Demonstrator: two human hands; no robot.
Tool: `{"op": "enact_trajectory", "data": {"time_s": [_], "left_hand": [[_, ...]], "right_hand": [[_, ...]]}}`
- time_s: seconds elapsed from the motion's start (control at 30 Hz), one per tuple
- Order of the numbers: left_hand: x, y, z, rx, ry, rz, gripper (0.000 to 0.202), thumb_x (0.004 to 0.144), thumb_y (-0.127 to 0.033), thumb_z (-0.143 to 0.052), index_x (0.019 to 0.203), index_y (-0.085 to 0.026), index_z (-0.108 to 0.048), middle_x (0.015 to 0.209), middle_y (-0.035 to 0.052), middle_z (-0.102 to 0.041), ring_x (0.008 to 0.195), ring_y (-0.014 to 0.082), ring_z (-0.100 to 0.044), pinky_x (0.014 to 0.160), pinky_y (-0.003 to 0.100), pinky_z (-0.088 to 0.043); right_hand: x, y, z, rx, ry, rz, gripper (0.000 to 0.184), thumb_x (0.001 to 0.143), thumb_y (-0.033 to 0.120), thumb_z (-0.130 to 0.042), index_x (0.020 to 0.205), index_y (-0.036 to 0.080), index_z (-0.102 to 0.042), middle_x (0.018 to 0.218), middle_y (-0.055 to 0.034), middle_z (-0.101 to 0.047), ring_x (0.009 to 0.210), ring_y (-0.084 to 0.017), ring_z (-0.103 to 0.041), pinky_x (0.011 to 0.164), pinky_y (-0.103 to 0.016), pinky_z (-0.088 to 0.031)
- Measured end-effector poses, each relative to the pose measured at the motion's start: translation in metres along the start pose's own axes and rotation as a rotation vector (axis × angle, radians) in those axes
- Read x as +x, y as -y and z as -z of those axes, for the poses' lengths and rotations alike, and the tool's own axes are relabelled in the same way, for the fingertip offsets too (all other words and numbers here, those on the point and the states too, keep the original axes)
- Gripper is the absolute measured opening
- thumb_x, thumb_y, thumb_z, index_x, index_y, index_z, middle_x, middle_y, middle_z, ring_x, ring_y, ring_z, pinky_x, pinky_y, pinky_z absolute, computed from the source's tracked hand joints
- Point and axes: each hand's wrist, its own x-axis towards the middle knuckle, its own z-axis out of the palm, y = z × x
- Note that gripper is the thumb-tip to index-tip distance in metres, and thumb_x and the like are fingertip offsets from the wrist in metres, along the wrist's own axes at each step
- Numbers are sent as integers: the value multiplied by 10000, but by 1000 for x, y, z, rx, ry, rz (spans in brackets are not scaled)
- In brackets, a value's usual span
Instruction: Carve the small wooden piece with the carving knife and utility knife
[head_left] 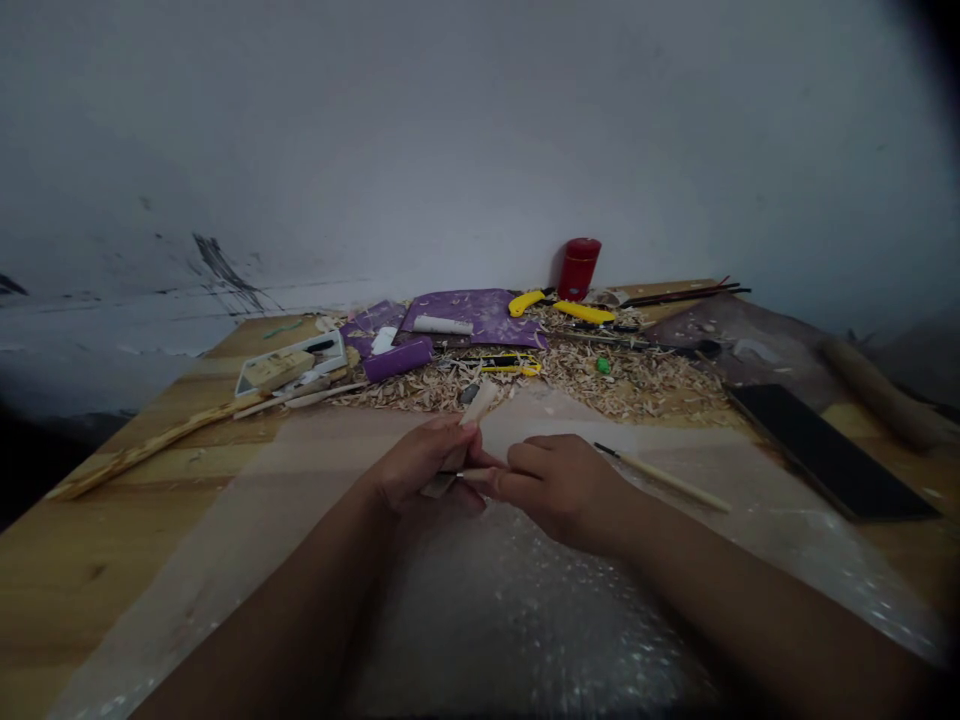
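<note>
Left hand (427,465) has its fingers (450,430) closed around a pale wood carving (480,402), up over the bubble wrap (517,620) on my desk (97,560). Right hand (559,490) is curled shut right against it, can't tell what it's gripping. Wood shavings (630,385) lie beyond.

Place: a small wood carving workshop, set up at one table.
Wall: a plain white wall (480,130) with black marks on it stands behind the table.
Table: a long, light brown wooden table (90,580) holds all the work things.
Mess: a big pile of curly pale wood shavings (630,385) lies on the table.
Tools: a yellow box cutter (510,365) sits in the shavings, and a flat black block (825,455) lies to the right.
Wood: a pale carved piece of wood (476,405) is held up in the hands.
Cover: a clear sheet of bubble wrap (525,620) lies on the table.
</note>
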Motion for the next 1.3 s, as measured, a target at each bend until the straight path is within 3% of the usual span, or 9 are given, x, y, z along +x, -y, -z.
{"op": "enact_trajectory", "data": {"time_s": [0.27, 0.43, 0.83, 0.93, 1.03, 1.17, 1.3], "left_hand": [[2, 0, 11, 48, 199, 102, 228, 800, -366, -508, 736, -148, -489, 727, 145, -702, 645, 253, -675, 497, 287, -503], [-1, -2, 10, 93, 187, 124, 252, 810, -389, -483, 721, -154, -472, 656, 138, -695, 606, 248, -673, 482, 272, -487], [-3, 1, 7, 62, 179, 30, 268, 808, -394, -467, 705, -149, -506, 651, 123, -691, 602, 241, -663, 494, 282, -471], [-5, -1, 9, 88, 187, -12, 271, 806, -382, -465, 680, -146, -510, 663, 131, -690, 592, 236, -652, 524, 299, -466], [-5, -3, 10, 80, 189, -95, 264, 814, -349, -453, 658, -144, -509, 708, 141, -691, 630, 234, -646, 571, 310, -462], [-6, -5, 8, -92, 197, -253, 227, 811, -307, -445, 667, -143, -505, 912, 161, -670, 861, 268, -627, 793, 403, -437], [-7, -7, 7, -221, 191, -367, 235, 798, -309, -444, 642, -141, -499, 949, 134, -648, 986, 300, -578, 923, 487, -342]], "right_hand": [[-1, -15, 2, 234, 17, 2, 214, 869, 187, -403, 764, 192, -589, 686, 16, -510, 606, -102, -442, 579, -221, -311], [0, -10, 5, 206, 8, 21, 221, 877, 188, -414, 761, 184, -602, 666, 14, -499, 583, -99, -426, 561, -224, -295], [-2, -5, 15, 65, 24, 57, 302, 928, 229, -311, 966, 256, -610, 651, 11, -510, 611, -138, -409, 568, -267, -284], [-4, -6, 16, 86, 18, 55, 287, 924, 224, -325, 1000, 269, -599, 642, 15, -507, 606, -138, -415, 567, -267, -286], [-6, -7, 14, 154, -23, 23, 255, 906, 220, -363, 915, 241, -617, 651, 11, -518, 601, -127, -436, 568, -256, -301], [-8, -7, 10, 269, -29, -76, 186, 868, 232, -434, 915, 184, -607, 734, -14, -582, 650, -119, -511, 609, -241, -351], [-8, -5, 8, 309, -31, -179, 201, 862, 243, -451, 981, 180, -599, 738, -19, -628, 662, -135, -558, 628, -244, -372]]}}
